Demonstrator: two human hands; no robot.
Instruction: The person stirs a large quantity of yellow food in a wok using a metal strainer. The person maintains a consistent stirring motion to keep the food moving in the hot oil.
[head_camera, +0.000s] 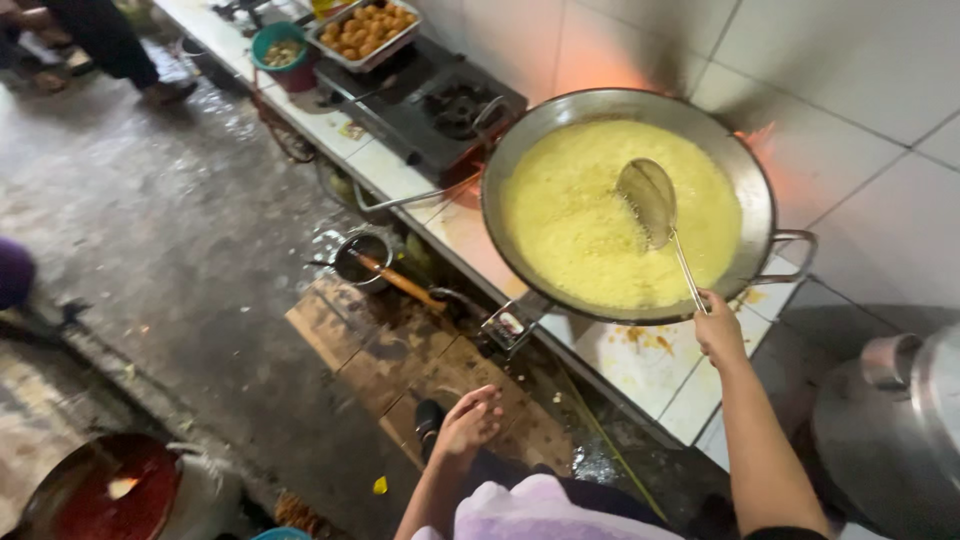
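White wall tiles (860, 90) back a long tiled counter (650, 375), and they glow orange where flame licks up behind a wide metal wok (560, 115) full of foaming yellow oil (575, 225). The right hand (718, 330) reaches over the near rim, its fingers closed around the thin handle of a long skimmer (650, 198), whose round bowl sits tilted at the surface near the middle of the oil. The left hand (470, 420) hangs free below the counter edge, fingers loosely spread and holding nothing.

The main risk, as I judge it, is heat. The oil foams close to the rim on the near side, so a quick lift or stir could slop it over onto the counter or into the flame, and a flare could follow. The right wrist sits just above the hot rim, where spatter or steam could reach bare skin. Yellow drips already stain the counter beside the wok handle.

Underfoot, the concrete floor (180, 240) shines wet, and the person's dark shoe (428, 415) stands on damp boards, so a slip near the oil looks possible. A small pot with a wooden-handled tool (365, 260) sits low by the counter. Farther along are an unlit burner (455, 105), a tray of fried pieces (365, 30) and a teal bowl (280, 45). A large steel pot (900, 420) crowds the right side, and a dark basin of red liquid (95, 490) sits at lower left. Another person's legs (110, 45) stand well apart, at top left.
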